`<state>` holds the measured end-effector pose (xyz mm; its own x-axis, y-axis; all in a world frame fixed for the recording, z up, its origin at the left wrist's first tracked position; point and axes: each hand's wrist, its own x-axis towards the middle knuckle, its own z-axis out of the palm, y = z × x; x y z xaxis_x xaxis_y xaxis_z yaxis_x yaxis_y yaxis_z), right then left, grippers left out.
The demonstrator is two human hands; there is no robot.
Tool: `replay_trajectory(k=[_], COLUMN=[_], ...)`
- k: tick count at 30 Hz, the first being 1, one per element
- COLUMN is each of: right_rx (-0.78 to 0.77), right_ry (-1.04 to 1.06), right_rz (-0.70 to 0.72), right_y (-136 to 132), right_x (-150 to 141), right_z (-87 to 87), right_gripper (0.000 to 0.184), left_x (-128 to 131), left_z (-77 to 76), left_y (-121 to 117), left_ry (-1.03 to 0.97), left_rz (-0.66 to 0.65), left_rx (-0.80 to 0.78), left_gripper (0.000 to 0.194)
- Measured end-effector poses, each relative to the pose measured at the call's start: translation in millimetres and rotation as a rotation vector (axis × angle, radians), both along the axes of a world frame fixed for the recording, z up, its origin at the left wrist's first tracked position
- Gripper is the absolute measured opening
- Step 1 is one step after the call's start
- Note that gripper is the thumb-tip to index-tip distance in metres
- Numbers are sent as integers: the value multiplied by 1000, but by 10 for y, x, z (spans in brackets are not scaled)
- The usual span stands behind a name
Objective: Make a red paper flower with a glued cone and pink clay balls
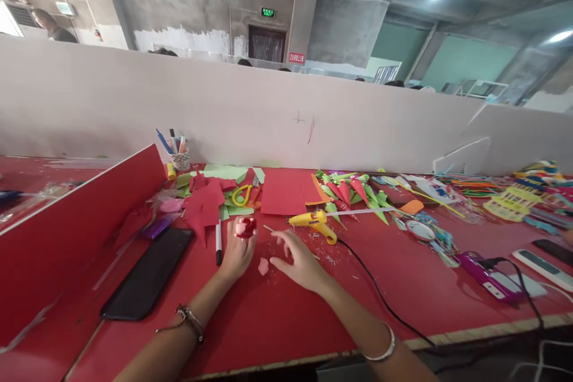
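Note:
My left hand (236, 252) is closed round a small red and pink paper flower (246, 227), held upright just above the red table (277, 316). Beside it, my right hand (299, 259) rests on the table with its fingers spread and nothing in them. A pink paper scrap (263, 266) lies between the two hands. A thin stick (270, 228) lies just beyond the right fingertips. The yellow glue gun (314, 224) sits a little further back and to the right, its black cord (380, 295) trailing toward the front edge.
A black phone (147, 274) and a marker (218, 243) lie to the left by a red divider (80, 221). Paper scraps, yellow scissors (242, 194), a pen cup (180, 159) and paper carrots (349, 191) crowd the back. A purple device (486, 274) and remote (544, 268) lie at right.

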<state>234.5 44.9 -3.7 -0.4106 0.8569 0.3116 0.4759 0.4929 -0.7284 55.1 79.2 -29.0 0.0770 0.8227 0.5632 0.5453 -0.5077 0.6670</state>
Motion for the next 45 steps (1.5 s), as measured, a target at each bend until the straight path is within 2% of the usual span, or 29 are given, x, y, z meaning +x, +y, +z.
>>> replay_trajectory(k=[5,12,19,23,26,28,29,31,34,36,39,41,42,45], right_rx=[44,103,23,-112,-273,-377,-370,-327,-302,-240,-30,56,47,-52], right_ry=[70,222,355,510,577,571,586,602,625,675,678,510,333,137], right_rz=[-7,-59,-149,-100,-22,16,10,-69,-205,-351,-644,-800,-844,-783], right_y=[-2,37,77,47,-75,-216,-300,-479,-690,-716,-521,-266,-119,347], right_x=[-174,-370,-424,-340,-139,71,193,462,912,1245,1755,2042,2151,2304], right_z=[10,83,99,121,152,180,197,240,330,399,482,496,486,394], right_gripper=[59,45,17,19,19,17,17,19,25,30,33,36,39,34], left_x=[-25,26,22,15,6,0,0,4,21,35,51,58,61,64], left_z=[-9,24,65,152,202,219,222,222,210,195,161,129,112,67], left_y=[-49,-91,-110,-161,-185,-191,-192,-192,-190,-186,-172,-152,-138,-89], left_ry=[100,182,218,233,278,335,364,411,486,550,644,693,710,744], left_rz=[-92,-180,-247,-319,-434,-517,-544,-556,-540,-524,-491,-467,-453,-408], left_rx=[60,64,-18,-61,-83,-99,-109,-139,-158,-145,-145,-150,-150,-144], left_gripper=[19,18,14,18,24,36,44,50,39,31,20,14,14,18])
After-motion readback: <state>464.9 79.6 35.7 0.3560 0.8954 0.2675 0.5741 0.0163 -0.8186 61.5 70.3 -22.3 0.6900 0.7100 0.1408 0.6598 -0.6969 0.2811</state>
